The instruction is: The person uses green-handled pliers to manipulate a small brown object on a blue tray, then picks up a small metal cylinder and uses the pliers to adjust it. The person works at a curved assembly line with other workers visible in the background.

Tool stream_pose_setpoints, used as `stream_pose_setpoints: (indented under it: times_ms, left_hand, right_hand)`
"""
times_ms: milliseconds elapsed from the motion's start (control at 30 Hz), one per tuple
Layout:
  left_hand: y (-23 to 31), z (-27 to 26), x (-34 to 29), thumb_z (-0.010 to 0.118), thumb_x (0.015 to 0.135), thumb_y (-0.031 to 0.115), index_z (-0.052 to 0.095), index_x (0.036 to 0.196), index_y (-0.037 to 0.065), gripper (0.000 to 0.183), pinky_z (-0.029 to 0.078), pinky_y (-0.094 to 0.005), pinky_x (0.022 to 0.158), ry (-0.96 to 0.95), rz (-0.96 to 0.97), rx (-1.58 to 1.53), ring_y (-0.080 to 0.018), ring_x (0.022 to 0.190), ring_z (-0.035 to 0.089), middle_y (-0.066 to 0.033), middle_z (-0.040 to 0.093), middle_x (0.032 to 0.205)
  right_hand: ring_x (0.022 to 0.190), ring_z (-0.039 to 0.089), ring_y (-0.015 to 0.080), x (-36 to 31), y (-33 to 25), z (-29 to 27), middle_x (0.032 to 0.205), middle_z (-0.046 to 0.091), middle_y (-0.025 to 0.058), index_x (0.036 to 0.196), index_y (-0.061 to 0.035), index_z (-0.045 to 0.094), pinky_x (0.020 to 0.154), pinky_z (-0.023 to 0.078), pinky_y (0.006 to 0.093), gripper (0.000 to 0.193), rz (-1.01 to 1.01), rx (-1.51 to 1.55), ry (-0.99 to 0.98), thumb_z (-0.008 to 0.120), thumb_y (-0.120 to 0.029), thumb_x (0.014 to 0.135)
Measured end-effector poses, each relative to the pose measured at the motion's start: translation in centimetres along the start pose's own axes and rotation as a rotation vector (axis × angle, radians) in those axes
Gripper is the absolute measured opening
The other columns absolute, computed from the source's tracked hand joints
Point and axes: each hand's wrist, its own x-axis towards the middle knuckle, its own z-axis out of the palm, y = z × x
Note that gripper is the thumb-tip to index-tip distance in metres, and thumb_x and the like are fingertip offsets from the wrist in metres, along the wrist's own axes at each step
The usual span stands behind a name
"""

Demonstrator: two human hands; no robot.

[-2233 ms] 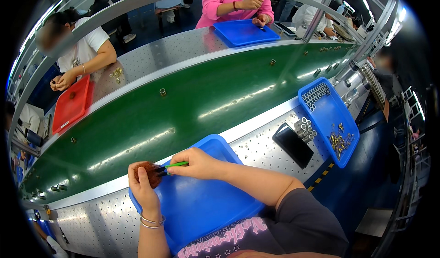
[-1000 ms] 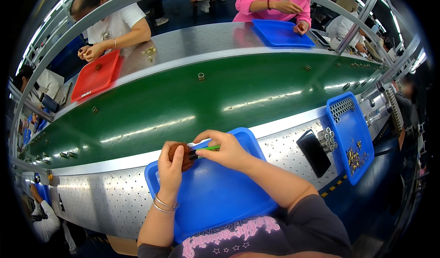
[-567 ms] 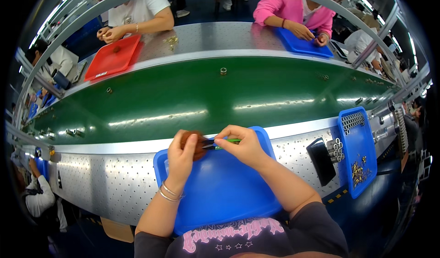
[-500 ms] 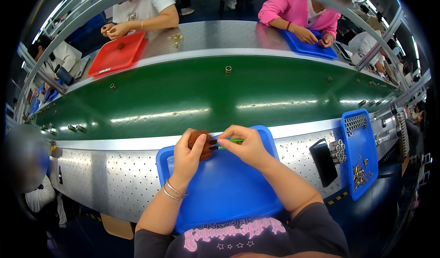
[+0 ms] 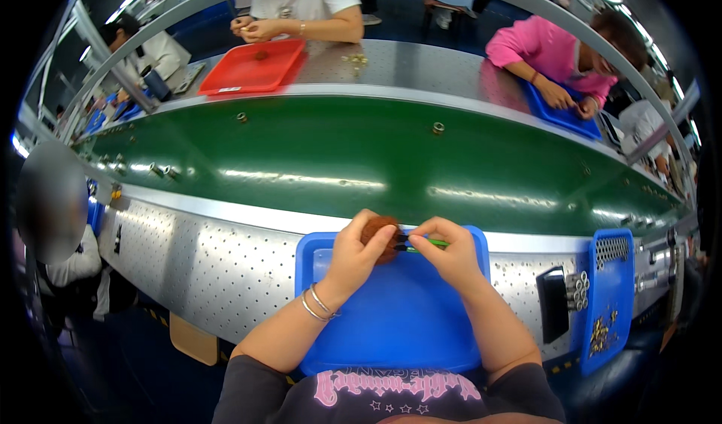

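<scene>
The left hand point(image 5: 353, 251) is curled around a fuzzy brown ball point(image 5: 381, 232), thumb lying across the front of it. The right hand point(image 5: 451, 255) pinches a thin green tool point(image 5: 436, 243) between thumb and fingers, its black tips pointing left at the ball's side — whether they touch it, I cannot tell. Ball and tool are held over the far edge of a large blue tray point(image 5: 391, 315), which lies on the perforated metal tabletop point(image 5: 241, 266). To the right, a black phone point(image 5: 553, 303) rests beside a cluster of metal tubes point(image 5: 577, 291). Next to those stands a narrower blue tray point(image 5: 613, 287) — rows of silver rings point(image 5: 612, 250) at its far end, small brass-coloured pieces point(image 5: 603, 332) at its near end. Beyond the tabletop runs a green belt point(image 5: 338, 145).
</scene>
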Motion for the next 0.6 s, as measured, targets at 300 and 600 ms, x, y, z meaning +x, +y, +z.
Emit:
stream_pose_setpoints:
  times_ms: [300, 600]
  left_hand:
    - [0.0, -0.8, -0.2, 0.056, 0.088, 0.020, 0.054, 0.091, 0.001, 0.020, 0.044, -0.0227, 0.064, -0.068, -0.046, -0.050, -0.0080, 0.073, 0.052, -0.0049, 0.058, 0.080]
    - [0.3, -0.7, -0.1, 0.057, 0.087, 0.023, 0.054, 0.089, 0.001, 0.023, 0.044, -0.0234, 0.064, -0.057, -0.048, -0.074, -0.0083, 0.072, 0.051, -0.0049, 0.057, 0.079]
  right_hand:
    - [0.061, 0.050, 0.0018, 0.0, -0.1, -0.1, 0.066, 0.061, -0.0004, 0.080, -0.0006, 0.062, 0.054, 0.037, 0.0157, 0.008, 0.066, -0.027, -0.009, 0.066, -0.007, 0.078]
    - [0.060, 0.050, 0.0013, 0.0, -0.4, -0.1, 0.066, 0.060, -0.0012, 0.081, 0.0003, 0.061, 0.053, 0.035, 0.0159, 0.007, 0.056, 0.030, 0.000, 0.065, -0.005, 0.078]
